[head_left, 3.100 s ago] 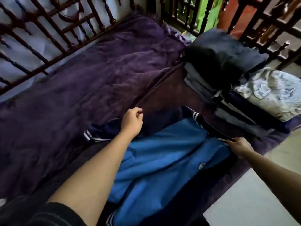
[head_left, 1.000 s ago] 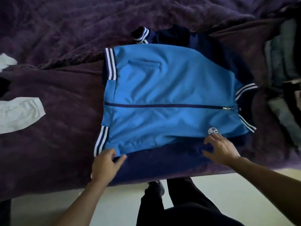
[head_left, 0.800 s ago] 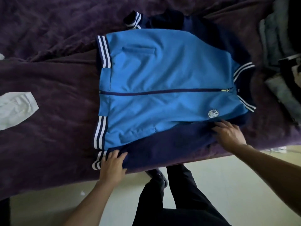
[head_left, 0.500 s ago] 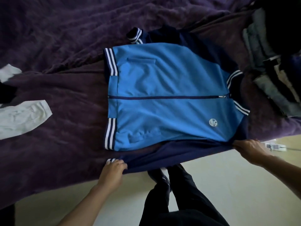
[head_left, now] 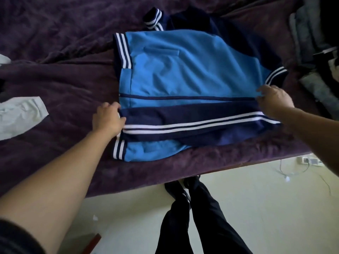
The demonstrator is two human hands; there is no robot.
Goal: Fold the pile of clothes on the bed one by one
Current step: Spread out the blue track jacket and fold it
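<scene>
Navy sleeve point(head_left: 192, 121), apparently, now across jacket point(head_left: 183, 70)

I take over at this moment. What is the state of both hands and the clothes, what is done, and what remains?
Left hand grips the cuff end of the near sleeve; right hand holds its shoulder end. Blue jacket lies zipped on the bed. Done: near sleeve folded across the front. To do: far sleeve, fold the body, then the white garment.
</scene>
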